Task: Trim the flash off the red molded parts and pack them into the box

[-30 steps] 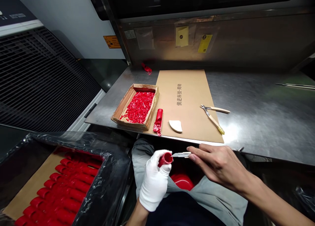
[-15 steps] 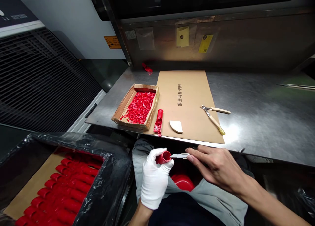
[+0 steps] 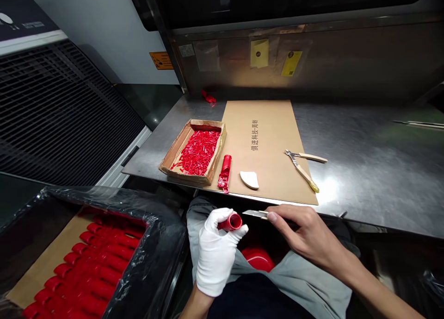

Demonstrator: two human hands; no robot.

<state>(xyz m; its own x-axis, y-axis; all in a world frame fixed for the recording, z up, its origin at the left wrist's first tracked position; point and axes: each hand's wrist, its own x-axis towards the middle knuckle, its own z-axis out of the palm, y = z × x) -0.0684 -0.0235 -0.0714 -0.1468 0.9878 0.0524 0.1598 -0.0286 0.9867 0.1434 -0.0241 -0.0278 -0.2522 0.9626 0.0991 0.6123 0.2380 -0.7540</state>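
Gloved fingers are gripping a tube; bare fingers are pinching a blade.

The white-gloved left hand (image 3: 217,254) is enclosing a glossy red plastic tube (image 3: 231,223), mostly hidden; at 3 o'clock, the right hand (image 3: 305,235) is holding a thin metal knife (image 3: 255,213), handle concealed, just apart from the rim.

Gloved left hand (image 3: 217,252) curled in a fist, bare right hand (image 3: 303,233) pinched, forearm outstretched.

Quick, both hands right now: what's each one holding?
Left hand: gloved, closed around a red tube.
Right hand: bare, closed on a small blade, its tip just clear of the tube.
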